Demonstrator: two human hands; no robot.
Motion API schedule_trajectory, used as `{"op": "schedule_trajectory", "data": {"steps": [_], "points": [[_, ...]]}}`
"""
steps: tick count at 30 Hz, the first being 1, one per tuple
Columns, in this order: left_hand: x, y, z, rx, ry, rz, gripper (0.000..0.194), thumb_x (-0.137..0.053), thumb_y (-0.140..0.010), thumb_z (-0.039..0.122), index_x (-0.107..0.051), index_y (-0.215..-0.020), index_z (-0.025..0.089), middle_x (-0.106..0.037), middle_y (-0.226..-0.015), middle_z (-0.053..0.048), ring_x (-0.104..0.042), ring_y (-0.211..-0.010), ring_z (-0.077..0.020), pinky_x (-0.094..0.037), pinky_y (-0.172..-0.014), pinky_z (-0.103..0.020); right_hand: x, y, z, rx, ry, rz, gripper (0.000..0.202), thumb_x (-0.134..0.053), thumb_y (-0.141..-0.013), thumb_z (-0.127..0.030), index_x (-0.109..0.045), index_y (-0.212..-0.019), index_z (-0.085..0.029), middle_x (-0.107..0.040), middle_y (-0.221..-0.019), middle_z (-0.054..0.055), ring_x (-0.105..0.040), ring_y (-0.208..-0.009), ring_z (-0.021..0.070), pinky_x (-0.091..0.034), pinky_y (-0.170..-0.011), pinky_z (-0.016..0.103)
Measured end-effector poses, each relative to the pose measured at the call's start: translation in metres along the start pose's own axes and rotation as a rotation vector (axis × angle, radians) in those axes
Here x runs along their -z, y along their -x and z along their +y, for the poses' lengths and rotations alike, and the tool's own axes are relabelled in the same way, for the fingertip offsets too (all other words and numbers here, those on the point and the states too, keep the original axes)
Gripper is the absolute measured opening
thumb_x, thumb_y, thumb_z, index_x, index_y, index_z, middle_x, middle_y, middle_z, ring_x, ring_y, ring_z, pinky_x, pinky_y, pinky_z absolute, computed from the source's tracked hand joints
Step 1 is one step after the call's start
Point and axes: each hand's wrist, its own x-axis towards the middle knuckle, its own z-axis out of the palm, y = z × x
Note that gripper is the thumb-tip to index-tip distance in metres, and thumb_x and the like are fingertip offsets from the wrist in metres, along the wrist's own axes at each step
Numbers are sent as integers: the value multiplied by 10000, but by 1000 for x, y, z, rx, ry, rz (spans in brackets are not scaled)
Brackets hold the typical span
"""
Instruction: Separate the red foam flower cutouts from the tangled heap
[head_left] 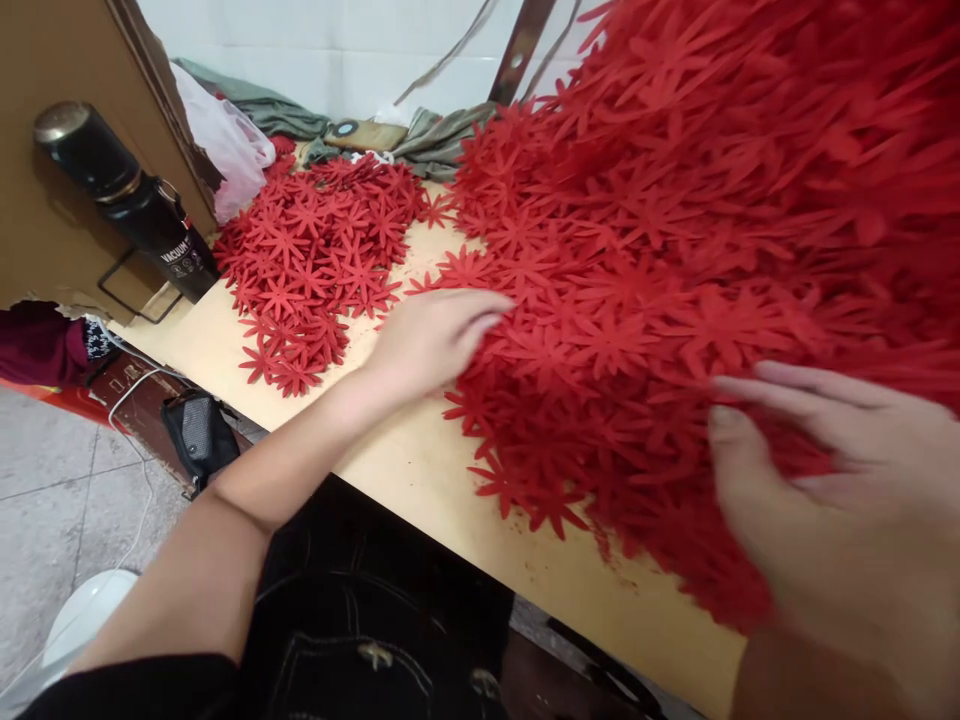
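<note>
A large heap of red flower-shaped pieces covers the right side of the pale tabletop. My left hand is at the heap's left edge, its fingers together and pointing right; whether a piece is between them is hidden. Over the front right of the heap is my right hand, slightly blurred, with the thumb near the fingertips, close to a red piece; what it grips, if anything, is too unclear to make out. A smaller pile of the same red pieces lies to the left, beyond my left forearm.
A black vacuum bottle leans by a cardboard box at the left. A plastic bag, green cloth and a phone-like object lie at the back. A black pouch and a white cable are below the table's left edge.
</note>
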Motion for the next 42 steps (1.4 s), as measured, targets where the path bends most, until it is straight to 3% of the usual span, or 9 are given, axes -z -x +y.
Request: {"op": "schedule_trajectory", "data": {"steps": [3,5,10,17,24,27,30,35,42], "points": [[44,51,-27,44,-210,136,244,-527,-861,347,-683,-970,194,-705,-1018,-66,-638,-977,-164,-486,-909,-339,6,-2,-21,145,-43,-15,316,-457,-872,-408,-675,-846,-181,-730,-856,136,-698,-815,270,-547,-747,443],[67,85,-44,90,-397,137,311,-594,-807,412,-670,-1019,197,-660,-1131,-91,-599,-1071,-206,-452,-969,-409,7,-3,-29,201,-56,-44,236,-496,-865,-322,-668,-848,-161,-725,-852,142,-690,-794,269,-528,-705,423],[89,136,-76,257,-594,43,635,-635,-739,511,-542,-1256,155,-466,-1359,-177,-424,-1286,-306,-364,-1069,-506,-3,-3,-45,232,-151,-104,156,-551,-835,-246,-666,-847,-141,-712,-850,151,-663,-780,259,-493,-668,405],[85,111,-97,467,-518,22,649,-657,-761,343,-467,-1341,121,-493,-1334,-176,-465,-1264,-293,-373,-1086,-460,-10,-3,-64,266,-270,-219,113,-580,-810,-163,-666,-873,-126,-701,-870,140,-641,-795,222,-495,-709,384],[88,95,-102,466,-495,96,659,-703,-712,267,-490,-1323,144,-517,-1295,-145,-490,-1237,-274,-390,-1087,-429,-11,-3,-74,199,-355,-288,114,-575,-821,-175,-670,-885,-165,-701,-865,103,-631,-819,192,-512,-743,348],[89,95,-103,450,-485,82,643,-679,-733,255,-482,-1332,131,-487,-1363,-154,-455,-1292,-276,-352,-1127,-414,-31,-20,-106,45,-570,-425,163,-528,-852,-247,-675,-891,-189,-708,-900,79,-638,-866,178,-512,-803,339],[89,96,-106,443,-477,70,637,-656,-754,250,-463,-1350,131,-443,-1432,-159,-413,-1342,-280,-316,-1154,-420,-66,-49,-155,-119,-727,-643,327,-493,-867,-318,-625,-1112,-144,-664,-1086,111,-632,-975,180,-502,-860,325],[87,99,-116,392,-435,88,597,-626,-774,258,-476,-1338,132,-421,-1454,-174,-389,-1365,-292,-315,-1152,-458,-125,-92,-224,-125,-538,-715,582,-434,-868,-517,-547,-1218,-66,-595,-1177,199,-550,-1152,300,-414,-996,420],[89,100,-123,367,-449,66,574,-581,-807,292,-464,-1352,152,-414,-1456,-183,-368,-1374,-319,-317,-1129,-520,-152,-104,-241,-141,-477,-766,465,-429,-875,-427,-590,-1135,-76,-562,-1191,217,-525,-1153,350,-439,-932,467]]}}
